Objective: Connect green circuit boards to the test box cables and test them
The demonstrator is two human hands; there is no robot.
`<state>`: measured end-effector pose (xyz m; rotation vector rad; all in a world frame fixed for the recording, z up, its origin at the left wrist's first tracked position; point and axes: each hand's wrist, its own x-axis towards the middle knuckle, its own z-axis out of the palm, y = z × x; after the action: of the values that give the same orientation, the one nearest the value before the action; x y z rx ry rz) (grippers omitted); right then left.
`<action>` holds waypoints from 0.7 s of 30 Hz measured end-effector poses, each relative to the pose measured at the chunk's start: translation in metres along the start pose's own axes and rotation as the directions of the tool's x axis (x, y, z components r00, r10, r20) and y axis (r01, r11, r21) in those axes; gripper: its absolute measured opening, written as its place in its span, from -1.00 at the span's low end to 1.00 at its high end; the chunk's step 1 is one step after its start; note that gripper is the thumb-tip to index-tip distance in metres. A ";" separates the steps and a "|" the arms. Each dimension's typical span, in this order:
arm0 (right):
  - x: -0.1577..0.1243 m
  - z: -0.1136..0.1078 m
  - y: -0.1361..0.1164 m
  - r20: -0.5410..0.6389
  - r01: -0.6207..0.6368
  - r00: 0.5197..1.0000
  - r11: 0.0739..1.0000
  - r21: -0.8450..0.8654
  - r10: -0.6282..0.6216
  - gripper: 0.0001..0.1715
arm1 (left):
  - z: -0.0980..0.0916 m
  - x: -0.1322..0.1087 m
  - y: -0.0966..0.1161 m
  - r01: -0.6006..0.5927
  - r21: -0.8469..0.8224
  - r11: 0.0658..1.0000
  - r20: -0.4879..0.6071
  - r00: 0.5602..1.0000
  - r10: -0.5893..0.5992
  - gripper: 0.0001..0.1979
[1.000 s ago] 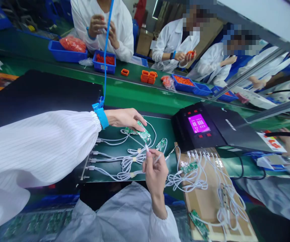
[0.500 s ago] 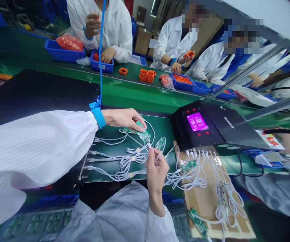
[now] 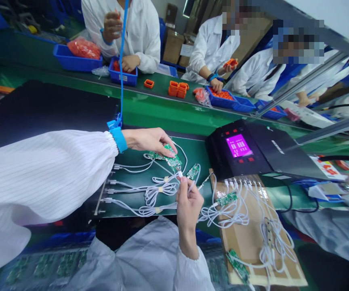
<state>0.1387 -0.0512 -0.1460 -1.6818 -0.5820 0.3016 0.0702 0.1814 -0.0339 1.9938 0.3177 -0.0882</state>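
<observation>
Both your grips pinch: left hand (image 3: 152, 140), flat green circuit board (image 3: 173, 162), likely fragile, best edge-held; right hand (image 3: 189, 204), small white plastic plug (image 3: 179, 173)

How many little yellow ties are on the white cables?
3 show, all left of the right hand: a top tie, a middle tie and a bottom tie. Others may be hidden.

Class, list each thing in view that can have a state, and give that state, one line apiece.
Left hand, closed on a board
Right hand, pinching
Board, held
Plug, pinched at the board's edge; whether fully seated, unclear
Screen, lit purple
Strap, worn round the left wrist
Blue bin, holding an orange bag
</observation>
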 end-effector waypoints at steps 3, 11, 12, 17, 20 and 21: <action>-0.001 -0.001 0.001 0.023 -0.004 1.000 1.000 0.001 0.004 -0.37 | 0.000 0.000 0.000 -0.018 -0.005 1.000 0.013 1.000 0.018 -0.59; -0.003 -0.002 -0.002 0.090 -0.041 0.995 0.999 0.029 0.038 -0.40 | 0.002 -0.003 0.001 0.057 -0.043 0.997 0.053 0.997 -0.055 -0.57; -0.003 -0.002 -0.002 0.092 -0.048 0.995 0.998 0.031 0.045 -0.41 | 0.003 -0.003 0.001 0.066 -0.053 0.996 0.059 0.996 -0.063 -0.56; -0.006 -0.001 -0.006 0.086 -0.078 0.994 0.996 0.041 0.074 -0.41 | 0.005 -0.003 -0.001 0.105 -0.105 0.989 0.088 0.992 -0.096 -0.53; -0.006 0.000 -0.008 0.085 -0.102 0.992 0.993 0.054 0.098 -0.42 | 0.006 -0.002 -0.003 0.115 -0.133 0.984 0.108 0.989 -0.101 -0.52; -0.006 0.001 -0.007 0.089 -0.105 0.991 0.993 0.054 0.100 -0.42 | 0.006 -0.002 -0.003 0.116 -0.127 0.985 0.105 0.989 -0.103 -0.52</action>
<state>0.1320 -0.0527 -0.1397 -1.6510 -0.5459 0.4637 0.0675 0.1773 -0.0389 1.8330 0.3609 -0.2291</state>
